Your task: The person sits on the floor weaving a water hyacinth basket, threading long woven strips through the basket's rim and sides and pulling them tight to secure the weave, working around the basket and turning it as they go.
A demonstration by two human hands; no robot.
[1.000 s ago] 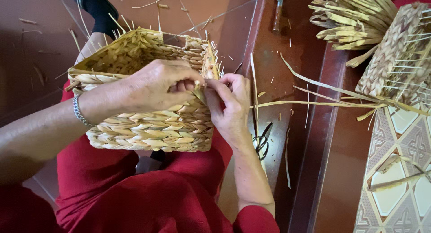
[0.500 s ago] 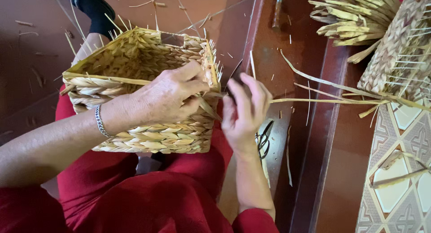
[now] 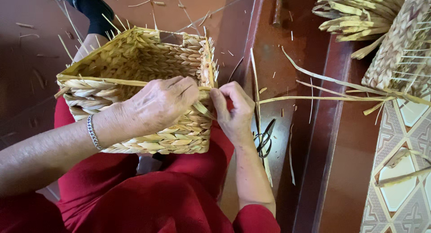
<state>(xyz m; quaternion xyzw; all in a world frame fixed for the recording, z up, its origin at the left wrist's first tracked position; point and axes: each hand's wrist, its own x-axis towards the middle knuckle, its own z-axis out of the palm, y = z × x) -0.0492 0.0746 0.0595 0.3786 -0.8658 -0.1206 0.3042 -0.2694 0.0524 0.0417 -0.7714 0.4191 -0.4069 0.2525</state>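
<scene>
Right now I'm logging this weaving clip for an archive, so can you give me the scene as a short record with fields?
setting: person seated, red clothing, brown floor
main object: rectangular woven basket resting on the lap
left hand: left hand pressed on the basket's near rim, bracelet on the wrist
right hand: right hand pinching a flat strand at the basket's corner
nearby: scissors on the floor, long loose strands, bundle of reeds, second woven piece

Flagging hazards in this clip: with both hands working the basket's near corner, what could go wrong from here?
1. Stiff strand ends bristle along the woven basket rim by the right hand; they could prick a finger.
2. The left hand only presses the wall; the basket, resting on the lap, might tip.
3. Scissors lie on the floor close under the right wrist, possibly nicking it.
</scene>
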